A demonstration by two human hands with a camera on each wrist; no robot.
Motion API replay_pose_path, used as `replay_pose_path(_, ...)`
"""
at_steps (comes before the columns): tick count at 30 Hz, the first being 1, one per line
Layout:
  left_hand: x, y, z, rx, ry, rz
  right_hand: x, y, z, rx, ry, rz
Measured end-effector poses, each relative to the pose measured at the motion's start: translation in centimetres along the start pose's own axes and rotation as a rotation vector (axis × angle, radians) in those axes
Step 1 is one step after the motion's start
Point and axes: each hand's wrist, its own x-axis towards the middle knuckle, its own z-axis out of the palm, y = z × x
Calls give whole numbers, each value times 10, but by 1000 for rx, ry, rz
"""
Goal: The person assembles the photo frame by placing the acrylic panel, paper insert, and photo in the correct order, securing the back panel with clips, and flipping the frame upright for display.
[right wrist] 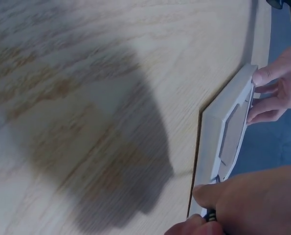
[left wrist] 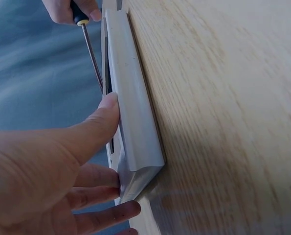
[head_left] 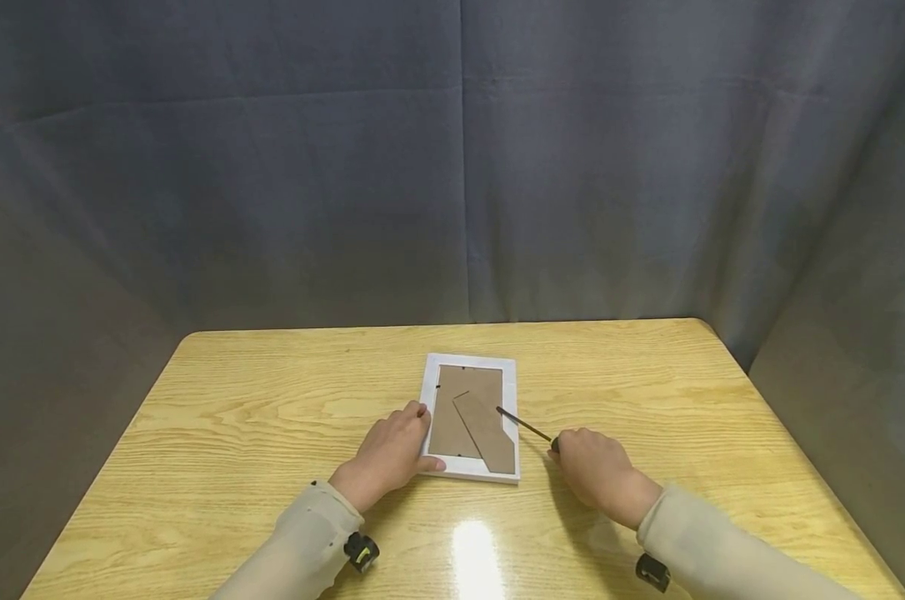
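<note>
A white picture frame (head_left: 471, 361) lies face down on the wooden table, its brown backing board (head_left: 445, 425) and slanted easel stand (head_left: 488, 433) showing. My left hand (head_left: 396, 446) holds its near left corner, fingers along the left side and thumb on the near edge. In the left wrist view the thumb (left wrist: 103, 117) presses on the white moulding. My right hand (head_left: 595, 468) grips the dark handle of a screwdriver (head_left: 526, 426). The screwdriver's tip meets the right side of the backing, beside the stand. Most of the handle is hidden in the fist.
Small dark tabs (head_left: 438, 387) sit along the edges of the backing. The wooden table (head_left: 272, 392) stretches out around the frame. Grey curtains (head_left: 310, 208) hang behind the table and at both sides. Each wrist carries a small black camera (head_left: 361, 551).
</note>
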Motion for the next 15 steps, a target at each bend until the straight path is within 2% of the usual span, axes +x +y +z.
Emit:
replay_pose_path(4, 0, 0, 1, 1, -11, -6, 0, 2, 0, 40, -16, -8)
replay_pose_path(8, 0, -1, 2, 11, -12, 10, -2, 5, 3, 61, -31, 17)
replay_pose_path(15, 2, 0, 1, 12, -3, 4, -2, 10, 5, 69, 8, -2)
